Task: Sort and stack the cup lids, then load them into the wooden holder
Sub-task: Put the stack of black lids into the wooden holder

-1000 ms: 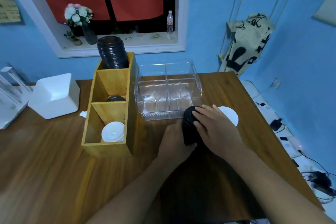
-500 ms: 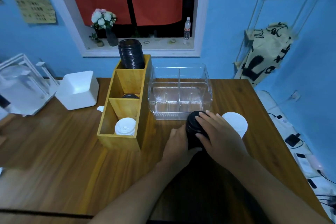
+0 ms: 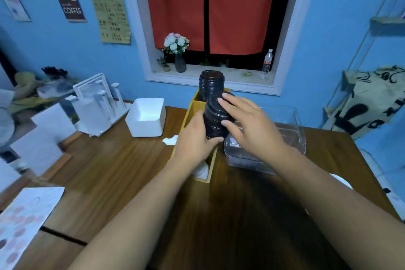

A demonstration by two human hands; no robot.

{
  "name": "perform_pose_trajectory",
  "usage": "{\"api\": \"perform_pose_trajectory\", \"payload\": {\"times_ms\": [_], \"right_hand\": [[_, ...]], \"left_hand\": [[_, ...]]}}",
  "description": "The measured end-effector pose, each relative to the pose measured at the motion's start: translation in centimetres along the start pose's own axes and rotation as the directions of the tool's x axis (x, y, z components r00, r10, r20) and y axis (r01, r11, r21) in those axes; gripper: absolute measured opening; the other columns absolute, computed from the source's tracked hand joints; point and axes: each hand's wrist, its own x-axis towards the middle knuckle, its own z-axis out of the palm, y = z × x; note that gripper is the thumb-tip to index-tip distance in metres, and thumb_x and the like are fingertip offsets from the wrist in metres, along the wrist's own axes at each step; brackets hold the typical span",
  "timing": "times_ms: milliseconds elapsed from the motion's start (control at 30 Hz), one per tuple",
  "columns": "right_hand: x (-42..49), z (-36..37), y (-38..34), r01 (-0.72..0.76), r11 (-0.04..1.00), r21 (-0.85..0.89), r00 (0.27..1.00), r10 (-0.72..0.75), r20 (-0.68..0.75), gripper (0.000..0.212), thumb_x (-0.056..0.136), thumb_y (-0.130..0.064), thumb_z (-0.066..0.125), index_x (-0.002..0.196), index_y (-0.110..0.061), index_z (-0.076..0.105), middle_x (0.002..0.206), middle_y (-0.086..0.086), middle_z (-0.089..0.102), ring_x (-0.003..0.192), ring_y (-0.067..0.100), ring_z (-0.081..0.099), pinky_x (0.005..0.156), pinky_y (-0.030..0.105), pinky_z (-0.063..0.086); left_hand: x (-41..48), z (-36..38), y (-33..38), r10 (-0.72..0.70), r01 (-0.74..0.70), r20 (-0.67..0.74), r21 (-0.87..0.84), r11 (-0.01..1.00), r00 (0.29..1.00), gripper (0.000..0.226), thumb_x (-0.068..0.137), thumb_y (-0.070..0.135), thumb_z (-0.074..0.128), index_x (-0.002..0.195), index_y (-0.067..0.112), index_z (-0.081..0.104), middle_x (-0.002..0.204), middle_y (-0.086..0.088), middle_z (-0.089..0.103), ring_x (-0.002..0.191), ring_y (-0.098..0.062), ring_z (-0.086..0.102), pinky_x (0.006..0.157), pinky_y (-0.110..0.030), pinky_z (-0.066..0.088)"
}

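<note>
Both hands hold a stack of black cup lids [image 3: 215, 116] in the air above the wooden holder [image 3: 210, 166]. My left hand [image 3: 195, 140] grips the stack from below and from the left. My right hand [image 3: 247, 123] lies over its top and right side with fingers spread. A taller stack of black lids [image 3: 210, 82] stands in the holder's far compartment. White lids [image 3: 201, 171] show in the near compartment, partly hidden by my left wrist. The middle compartment is hidden behind my hands. One white lid [image 3: 341, 180] lies on the table at the right.
A clear plastic organiser [image 3: 289, 129] sits right of the holder. A white box [image 3: 146, 117] and a clear white-framed stand [image 3: 96, 103] are on the left. A crumpled tissue [image 3: 169, 140] lies by the holder. A spotted paper sheet [image 3: 24, 221] is at the near left.
Both hands lifted the black lid stack off the table and carried it left and away, over the holder. The camera tilted up and moved nearer.
</note>
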Motion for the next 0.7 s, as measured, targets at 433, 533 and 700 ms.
{"api": "perform_pose_trajectory", "payload": {"times_ms": [433, 533, 700], "right_hand": [[7.0, 6.4, 2.4, -0.077, 0.977, 0.198, 0.996, 0.065, 0.067, 0.049, 0.100, -0.021, 0.061, 0.148, -0.019, 0.051, 0.156, 0.002, 0.045, 0.143, 0.025, 0.041, 0.121, 0.043, 0.030], [6.7, 7.3, 3.0, -0.120, 0.959, 0.256, 0.992, 0.103, 0.078, 0.049, 0.100, -0.021, 0.061, 0.148, -0.019, 0.051, 0.156, 0.002, 0.045, 0.144, 0.023, 0.040, 0.122, 0.042, 0.029], [5.7, 9.2, 3.1, -0.056, 0.984, 0.172, 0.978, 0.019, 0.209, 0.046, 0.099, -0.021, 0.062, 0.145, -0.019, 0.055, 0.154, 0.003, 0.048, 0.141, 0.025, 0.044, 0.119, 0.045, 0.033]], "left_hand": [[6.5, 0.8, -5.0, -0.162, 0.158, 0.032, 0.104, 0.982, 0.986, 0.080, 0.071, 0.042, 0.089, 0.130, 0.016, 0.042, 0.119, -0.006, 0.069, 0.104, -0.030, 0.067, 0.081, -0.036, 0.053], [6.2, 0.9, -4.8, -0.124, 0.118, 0.064, 0.088, 0.989, 0.990, 0.091, 0.075, 0.033, 0.087, 0.145, 0.017, 0.031, 0.126, -0.008, 0.067, 0.107, -0.032, 0.067, 0.081, -0.033, 0.047], [5.2, 0.3, -4.8, -0.056, 0.053, 0.066, 0.043, 0.998, 0.996, 0.096, 0.079, 0.030, 0.083, 0.153, 0.024, 0.021, 0.136, -0.007, 0.060, 0.114, -0.029, 0.064, 0.094, -0.043, 0.054]]}}
